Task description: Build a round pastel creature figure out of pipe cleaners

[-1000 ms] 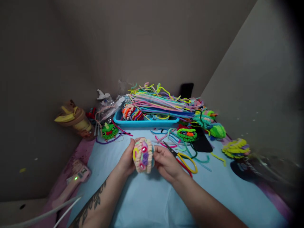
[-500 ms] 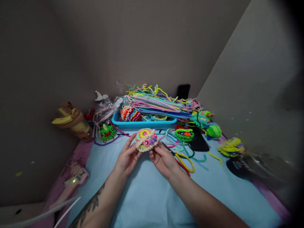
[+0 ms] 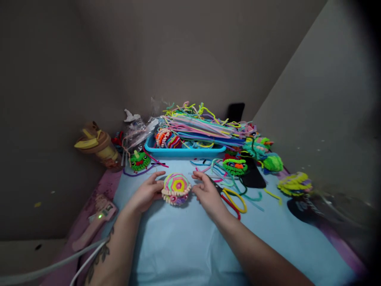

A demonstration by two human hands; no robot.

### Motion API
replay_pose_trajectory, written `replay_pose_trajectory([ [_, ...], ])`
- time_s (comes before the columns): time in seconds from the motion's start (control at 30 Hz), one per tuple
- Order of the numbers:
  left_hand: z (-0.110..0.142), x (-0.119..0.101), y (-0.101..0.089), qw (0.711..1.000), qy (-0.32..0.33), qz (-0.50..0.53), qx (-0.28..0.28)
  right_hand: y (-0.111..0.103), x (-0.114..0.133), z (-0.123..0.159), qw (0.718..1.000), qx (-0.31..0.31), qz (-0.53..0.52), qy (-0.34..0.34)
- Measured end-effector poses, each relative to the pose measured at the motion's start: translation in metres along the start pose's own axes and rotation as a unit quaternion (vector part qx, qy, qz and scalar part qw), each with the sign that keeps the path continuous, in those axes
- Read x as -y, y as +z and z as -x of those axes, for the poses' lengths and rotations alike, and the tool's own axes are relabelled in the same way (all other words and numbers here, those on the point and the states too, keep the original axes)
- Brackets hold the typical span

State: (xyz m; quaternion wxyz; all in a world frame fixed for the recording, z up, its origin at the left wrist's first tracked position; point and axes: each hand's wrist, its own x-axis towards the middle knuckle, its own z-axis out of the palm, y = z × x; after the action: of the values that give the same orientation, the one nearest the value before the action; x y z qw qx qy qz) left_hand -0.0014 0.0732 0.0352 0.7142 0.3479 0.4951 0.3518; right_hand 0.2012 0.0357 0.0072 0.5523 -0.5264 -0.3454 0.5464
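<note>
A round pipe-cleaner craft (image 3: 177,186) sits on the blue cloth between my hands. Its domed top has pink, yellow and green rings, and a cream twisted edge runs round it above small purple and pink curls. On its left, my left hand (image 3: 148,192) is open, fingertips right at its side; whether they touch it I cannot tell. My right hand (image 3: 206,194) is open on the other side, its fingers spread and slightly apart from the craft. Beside the right hand lie scissors (image 3: 235,198) with red and yellow handles, their blades partly hidden.
Behind, a blue tray (image 3: 186,152) holds bundled pipe cleaners (image 3: 202,129). Green crafts with eyes, one at left (image 3: 139,161) and one at right (image 3: 235,165), flank loose pipe cleaners. A lidded cup (image 3: 99,147) stands left, near a pink device (image 3: 97,220). A dark phone (image 3: 253,174) lies right.
The craft has been lowered onto the cloth and let go, its ringed top now facing me. Both hands have opened and moved apart. The view has shifted slightly.
</note>
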Motion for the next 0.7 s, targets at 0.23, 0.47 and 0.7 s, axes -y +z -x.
replay_pose_trajectory([
  [0.23,0.0,-0.009,-0.022,0.811,0.18,-0.482,-0.276,-0.003,0.002,-0.002,0.997,0.022,0.068,-0.015],
  [0.47,-0.005,-0.009,-0.046,0.572,0.135,-0.724,-0.362,0.003,0.008,0.007,0.985,0.078,0.137,-0.066],
  [0.7,-0.011,-0.006,-0.046,0.55,0.148,-0.726,-0.385,0.004,0.008,0.01,0.963,0.115,0.199,-0.139],
])
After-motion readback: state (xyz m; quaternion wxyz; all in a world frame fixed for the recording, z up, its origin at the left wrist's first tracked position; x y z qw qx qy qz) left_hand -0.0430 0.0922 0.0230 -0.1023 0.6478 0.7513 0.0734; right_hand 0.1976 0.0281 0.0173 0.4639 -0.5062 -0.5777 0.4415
